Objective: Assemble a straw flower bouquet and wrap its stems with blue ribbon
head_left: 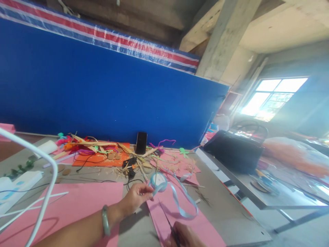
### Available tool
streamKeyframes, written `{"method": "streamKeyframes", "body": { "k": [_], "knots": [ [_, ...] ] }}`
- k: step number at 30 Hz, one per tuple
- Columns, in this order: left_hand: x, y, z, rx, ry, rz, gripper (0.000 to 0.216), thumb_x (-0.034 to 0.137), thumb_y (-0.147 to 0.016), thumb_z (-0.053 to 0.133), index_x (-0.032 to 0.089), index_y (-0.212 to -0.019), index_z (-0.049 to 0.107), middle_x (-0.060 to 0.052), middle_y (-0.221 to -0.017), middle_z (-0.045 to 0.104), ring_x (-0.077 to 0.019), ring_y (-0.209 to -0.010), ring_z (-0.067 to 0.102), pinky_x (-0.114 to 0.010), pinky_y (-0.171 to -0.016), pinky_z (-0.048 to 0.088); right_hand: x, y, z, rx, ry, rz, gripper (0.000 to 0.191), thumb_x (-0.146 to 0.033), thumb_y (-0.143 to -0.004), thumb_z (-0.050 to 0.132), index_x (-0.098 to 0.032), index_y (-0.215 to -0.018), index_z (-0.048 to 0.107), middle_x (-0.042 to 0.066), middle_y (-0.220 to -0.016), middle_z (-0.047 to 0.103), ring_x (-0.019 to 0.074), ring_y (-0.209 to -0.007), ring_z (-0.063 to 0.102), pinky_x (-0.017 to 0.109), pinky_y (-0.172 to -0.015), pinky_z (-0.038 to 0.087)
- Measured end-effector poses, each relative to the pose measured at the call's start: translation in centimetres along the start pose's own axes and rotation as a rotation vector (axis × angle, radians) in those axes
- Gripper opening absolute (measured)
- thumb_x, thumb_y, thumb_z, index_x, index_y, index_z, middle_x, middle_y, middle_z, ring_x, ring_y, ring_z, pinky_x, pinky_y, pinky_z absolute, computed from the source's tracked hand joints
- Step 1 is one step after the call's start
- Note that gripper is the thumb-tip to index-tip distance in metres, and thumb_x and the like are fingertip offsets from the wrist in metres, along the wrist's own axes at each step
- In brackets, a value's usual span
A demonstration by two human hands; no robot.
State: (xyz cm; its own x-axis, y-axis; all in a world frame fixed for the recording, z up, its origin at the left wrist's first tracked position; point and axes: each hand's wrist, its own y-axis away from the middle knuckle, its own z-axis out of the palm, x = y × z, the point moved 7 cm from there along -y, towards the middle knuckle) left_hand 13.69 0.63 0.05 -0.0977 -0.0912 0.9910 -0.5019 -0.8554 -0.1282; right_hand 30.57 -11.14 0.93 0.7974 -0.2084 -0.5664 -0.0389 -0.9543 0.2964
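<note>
With our left hand (135,199) we pinch the light-blue ribbon (189,215) between thumb and fingers, just beside its roll (158,181), at the far end of a pink sheet (203,228) on the counter (231,216). The ribbon loops rightward over the sheet. Our right hand (187,235), at the bottom edge, grips dark scissors (169,223), tip toward the roll.

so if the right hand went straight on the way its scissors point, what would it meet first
Most likely the light blue ribbon held by the left hand: the scissors in the right hand point that way. Depth is unclear, so they might pass under it.
</note>
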Motion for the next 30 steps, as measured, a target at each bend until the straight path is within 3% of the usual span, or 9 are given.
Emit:
{"method": "streamKeyframes", "body": {
  "k": [4,17,26,30],
  "knots": [
    [0.0,0.2,0.2,0.014,0.120,-0.041,0.029,0.034,-0.075,0.072,0.013,-0.093,0.065,-0.006,-0.079,0.072,-0.0206,-0.077,0.068,-0.034,-0.079,0.048,-1.1,-0.5,0.0,-0.068,-0.036,-0.011,0.029,-0.043,-0.075,0.061,-0.021,-0.062,0.047,-0.005,-0.056,0.049,0.0120,-0.055,0.042,0.024,-0.054,0.031],
    [-0.3,0.7,0.7,-0.063,0.173,-0.058,0.038,0.027,-0.076,0.071,0.017,-0.108,0.054,-0.002,-0.077,0.070,-0.0206,-0.082,0.069,-0.035,-0.084,0.045,-3.1,-1.3,0.4,-0.170,-0.109,-0.031,0.028,-0.045,-0.082,0.057,-0.022,-0.068,0.049,0.001,-0.062,0.070,0.0136,-0.055,0.054,0.022,-0.051,0.037],
    [-0.6,0.7,0.7,-0.053,0.151,-0.094,0.048,0.025,-0.067,0.080,0.018,-0.107,0.056,0.001,-0.073,0.068,-0.0190,-0.081,0.065,-0.031,-0.081,0.044,-3.1,-2.4,0.9,-0.122,-0.131,-0.074,0.041,-0.054,-0.078,0.062,-0.023,-0.061,0.042,-0.003,-0.047,0.060,0.0115,-0.044,0.051,0.022,-0.044,0.033],
    [-1.3,0.5,0.8,-0.031,0.234,-0.154,0.039,0.030,-0.061,0.083,0.016,-0.091,0.061,0.000,-0.069,0.068,-0.0180,-0.071,0.066,-0.031,-0.074,0.046,-3.2,-2.4,1.0,-0.085,-0.135,-0.100,0.040,-0.053,-0.081,0.058,-0.023,-0.061,0.042,-0.002,-0.045,0.059,0.0113,-0.043,0.050,0.022,-0.044,0.032]
  ]
}}
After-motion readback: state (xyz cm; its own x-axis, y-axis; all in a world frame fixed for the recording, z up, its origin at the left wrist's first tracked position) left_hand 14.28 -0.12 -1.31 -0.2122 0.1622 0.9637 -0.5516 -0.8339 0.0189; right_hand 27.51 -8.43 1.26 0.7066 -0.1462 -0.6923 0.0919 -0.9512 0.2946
